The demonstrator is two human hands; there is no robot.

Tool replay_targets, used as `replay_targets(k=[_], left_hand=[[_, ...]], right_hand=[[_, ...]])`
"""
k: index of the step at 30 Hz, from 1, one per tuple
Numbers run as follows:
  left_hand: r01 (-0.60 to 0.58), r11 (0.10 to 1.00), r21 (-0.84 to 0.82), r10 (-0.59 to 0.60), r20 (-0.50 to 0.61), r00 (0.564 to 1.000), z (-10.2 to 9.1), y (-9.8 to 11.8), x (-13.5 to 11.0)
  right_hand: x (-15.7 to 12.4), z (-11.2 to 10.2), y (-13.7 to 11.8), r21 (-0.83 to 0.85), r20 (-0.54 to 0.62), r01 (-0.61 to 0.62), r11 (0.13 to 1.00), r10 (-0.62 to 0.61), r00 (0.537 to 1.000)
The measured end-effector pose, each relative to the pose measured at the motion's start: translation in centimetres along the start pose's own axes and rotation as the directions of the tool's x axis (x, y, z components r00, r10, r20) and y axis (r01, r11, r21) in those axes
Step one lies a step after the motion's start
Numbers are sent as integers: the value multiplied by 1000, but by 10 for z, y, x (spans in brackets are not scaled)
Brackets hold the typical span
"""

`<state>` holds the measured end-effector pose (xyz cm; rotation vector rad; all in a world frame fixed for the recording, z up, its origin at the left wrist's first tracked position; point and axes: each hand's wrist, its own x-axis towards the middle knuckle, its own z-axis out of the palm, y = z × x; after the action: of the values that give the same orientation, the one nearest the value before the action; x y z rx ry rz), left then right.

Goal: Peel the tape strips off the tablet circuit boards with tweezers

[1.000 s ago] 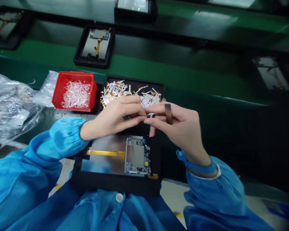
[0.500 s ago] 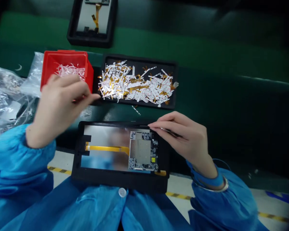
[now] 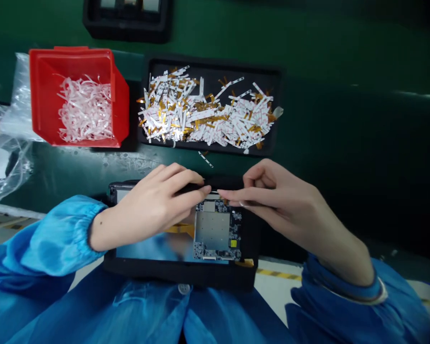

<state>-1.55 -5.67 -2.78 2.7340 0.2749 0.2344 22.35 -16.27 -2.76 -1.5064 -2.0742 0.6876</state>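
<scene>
An opened tablet [image 3: 154, 267] lies in front of me, its screen back showing, with a circuit board [image 3: 213, 229] and an orange ribbon cable [image 3: 181, 230] on it. My left hand [image 3: 157, 200] reaches over the screen, thumb and index finger closed at the tablet's upper edge. Facing it, my right hand [image 3: 283, 196] has thumb and index finger pinched together just above the board. A thin white strip [image 3: 213, 195] spans the small gap between both sets of fingertips. A small shiny spot shows under the right fingers; what it is I cannot make out.
A black tray [image 3: 215, 62] heaped with white and orange strips [image 3: 208, 119] stands beyond the tablet. To its left is a red bin [image 3: 120, 110] of curly white scraps [image 3: 86, 110]. Clear plastic bags [image 3: 7, 162] lie far left. One loose strip [image 3: 205, 159] and another black case [image 3: 127, 31] are also there.
My left hand has come down and right from the red bin to the tablet's upper edge, beside my right fingertips. My right hand stays by the board. The view has shifted slightly.
</scene>
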Motion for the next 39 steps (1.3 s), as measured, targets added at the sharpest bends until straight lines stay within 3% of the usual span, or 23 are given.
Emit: replay_targets(k=[3, 8, 14, 17, 21, 23, 25, 27, 29, 31, 39], left_hand=[[-60, 991, 123, 62, -11, 998, 1, 4, 2], [-66, 989, 135, 71, -29, 997, 6, 6, 2], [-148, 943, 297, 159, -13, 987, 5, 13, 2], [-135, 948, 288, 141, -1, 990, 4, 13, 1], [-2, 1000, -18, 1, -19, 1000, 4, 9, 3], [0, 984, -180, -4, -23, 1000, 5, 8, 7], [-69, 978, -197, 67, -20, 998, 5, 8, 11], [-168, 982, -86, 167, -12, 986, 5, 9, 13], [-244, 969, 47, 244, 6, 970, 4, 11, 13], [-273, 953, 132, 274, 16, 962, 4, 12, 12], [-274, 941, 196, 270, 50, 962, 4, 16, 10]], right_hand=[[1, -1, 6, 81, 45, -38, 996, 34, 998], [5, 3, 12, 243, -3, -73, 967, 76, 997], [-2, -3, 4, 119, 55, -64, 991, 58, 997], [-10, -11, -1, 179, -81, -145, 973, 162, 984], [-17, -15, -5, 456, -376, -197, 868, 389, 841], [-15, -11, -6, 534, -441, -181, 826, 454, 774], [-11, -4, -6, 605, -428, -208, 768, 535, 728], [-4, 3, -6, 710, -311, -234, 664, 593, 742], [1, 8, -6, 776, -164, -261, 575, 583, 796], [3, 10, -6, 784, -90, -290, 549, 563, 822], [3, 13, 1, 799, -123, -224, 558, 516, 848]])
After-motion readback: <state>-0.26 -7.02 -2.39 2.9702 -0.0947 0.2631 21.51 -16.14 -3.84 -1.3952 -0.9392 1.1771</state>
